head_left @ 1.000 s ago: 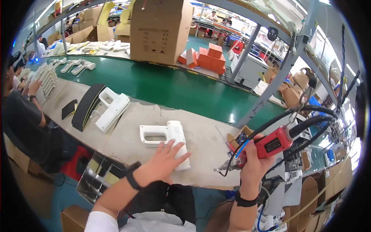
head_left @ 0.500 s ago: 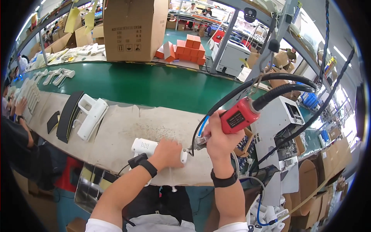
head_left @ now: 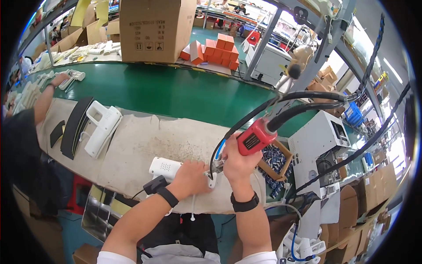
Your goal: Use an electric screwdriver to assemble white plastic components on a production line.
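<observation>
A white plastic appliance housing (head_left: 165, 166) with small round holes near its left end lies on the worn cardboard bench cover. My left hand (head_left: 190, 178) is closed over its right part, holding it down. My right hand (head_left: 239, 163) is wrapped round a red power screwdriver (head_left: 255, 137), tilted with its metal head toward the housing. That head (head_left: 215, 167) meets the housing's right end beside my left fingers; whether a screw is there is too small to tell. A white cord (head_left: 193, 207) hangs over the bench's near edge.
At left lie a white appliance with a handle (head_left: 103, 127) and dark curved pads (head_left: 75, 127). A green conveyor belt (head_left: 145, 92) runs behind. A box of small metal parts (head_left: 273, 160) stands right. Black hoses (head_left: 303, 95) hang overhead. A co-worker's arm (head_left: 44, 99) reaches over the belt.
My right hand and the screwdriver have moved left and slightly down, bringing the head onto the housing's right end. The co-worker's arm has reached out toward the parts on the belt.
</observation>
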Available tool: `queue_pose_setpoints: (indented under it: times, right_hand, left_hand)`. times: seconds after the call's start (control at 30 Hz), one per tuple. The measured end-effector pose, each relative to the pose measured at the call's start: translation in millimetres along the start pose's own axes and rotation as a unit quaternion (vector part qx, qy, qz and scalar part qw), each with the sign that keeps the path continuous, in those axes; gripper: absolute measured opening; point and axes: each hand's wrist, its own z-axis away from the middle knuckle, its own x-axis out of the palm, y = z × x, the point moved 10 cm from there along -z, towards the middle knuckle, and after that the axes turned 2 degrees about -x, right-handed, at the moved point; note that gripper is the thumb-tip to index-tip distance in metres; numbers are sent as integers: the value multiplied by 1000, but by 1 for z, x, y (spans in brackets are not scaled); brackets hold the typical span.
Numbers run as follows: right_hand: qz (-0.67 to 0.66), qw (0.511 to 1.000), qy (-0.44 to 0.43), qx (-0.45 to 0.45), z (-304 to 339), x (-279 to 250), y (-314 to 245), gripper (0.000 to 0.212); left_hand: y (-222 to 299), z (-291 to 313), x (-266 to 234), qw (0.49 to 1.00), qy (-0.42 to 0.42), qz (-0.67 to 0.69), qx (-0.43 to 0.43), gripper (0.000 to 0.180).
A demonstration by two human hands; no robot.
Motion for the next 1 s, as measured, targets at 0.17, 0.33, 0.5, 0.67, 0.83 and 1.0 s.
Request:
queue_pose_setpoints:
  times: [0.17,0.33,0.5,0.67,0.83,1.0]
  right_hand:
    - [20,995,16,-94,0,-6,-14,3]
    - [-54,998,38,-8,-2,-12,-82,6]
    - [-35,999,4,-39,1,-10,-76,5]
    - [-4,999,-5,-45,8,-5,-34,3]
    - [15,999,-25,-18,16,5,-9,6]
    - [-25,999,2,-29,10,-5,-37,7]
  left_hand:
    - [3,1,-6,999,18,48,-7,47]
    - [-13,-12,-15,988,152,32,-11,49]
    - [-13,-16,-12,988,153,25,2,54]
    - [-13,-13,-14,988,150,33,24,62]
    - [-19,0,-27,986,163,19,39,77]
    - [-82,18,-34,994,110,16,15,90]
